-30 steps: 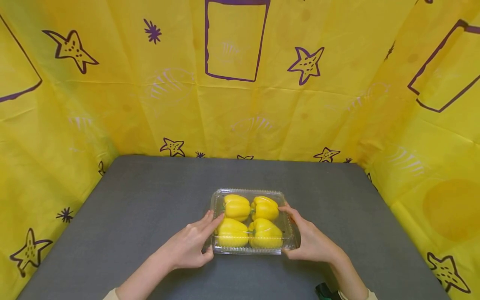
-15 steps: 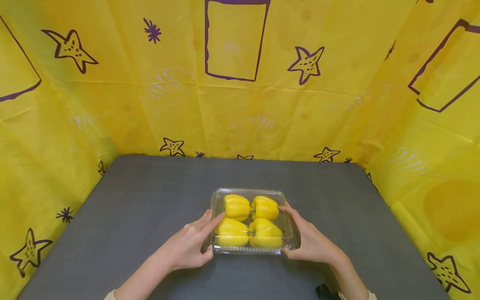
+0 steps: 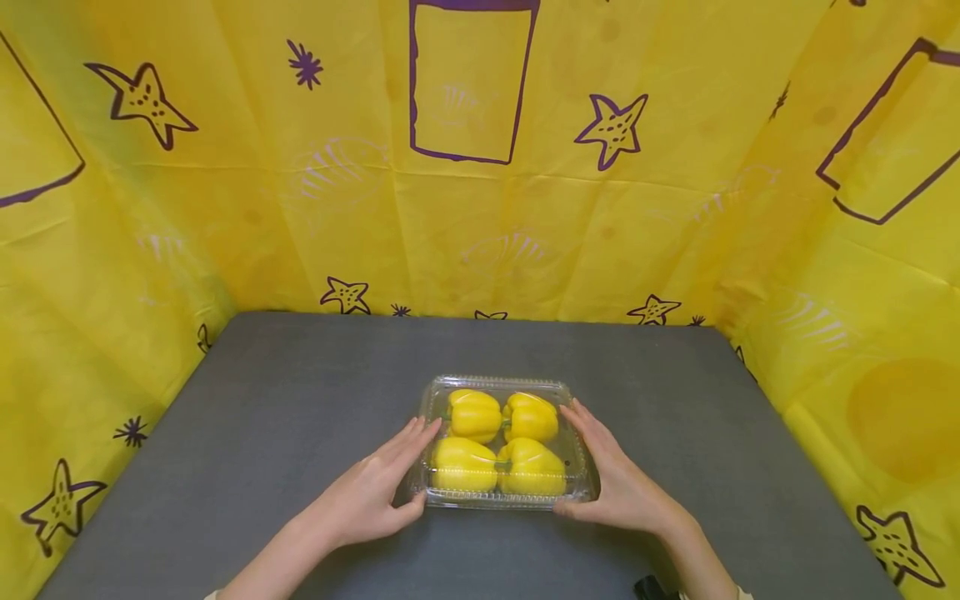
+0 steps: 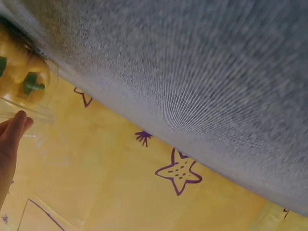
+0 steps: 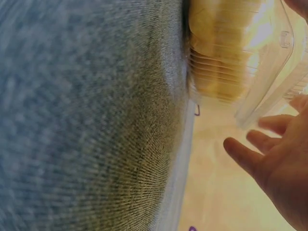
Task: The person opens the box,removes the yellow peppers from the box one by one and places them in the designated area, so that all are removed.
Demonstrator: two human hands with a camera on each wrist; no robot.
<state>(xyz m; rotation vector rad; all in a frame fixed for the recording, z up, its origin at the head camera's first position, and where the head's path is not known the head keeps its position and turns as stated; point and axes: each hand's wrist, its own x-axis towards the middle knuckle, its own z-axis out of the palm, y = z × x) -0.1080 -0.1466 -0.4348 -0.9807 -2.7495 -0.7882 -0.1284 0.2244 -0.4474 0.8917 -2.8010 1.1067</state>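
A clear plastic clamshell box [image 3: 497, 383] rests on the dark grey table, its lid down. Inside lie several yellow bell peppers [image 3: 465, 467], two of them with green stems visible in the left wrist view. At the box's left side is my left hand [image 3: 371, 492], fingers nearly straight along the edge and thumb by the front left corner. My right hand [image 3: 626, 483] lies along the right side, thumb at the front edge. In the right wrist view its fingers [image 5: 243, 156] are spread beside the box rim, some apart from it. Whether every fingertip touches the box I cannot tell.
The grey tabletop [image 3: 300, 383] spreads around the box. Yellow cloth [image 3: 480, 208] printed with starfish and shells stands as walls at the back and both sides. A small dark object [image 3: 649, 588] sits by my right wrist.
Both hands have loosened at the box's sides. The left fingers have drawn back slightly off the lid, and the right fingers have straightened. The box has barely moved.
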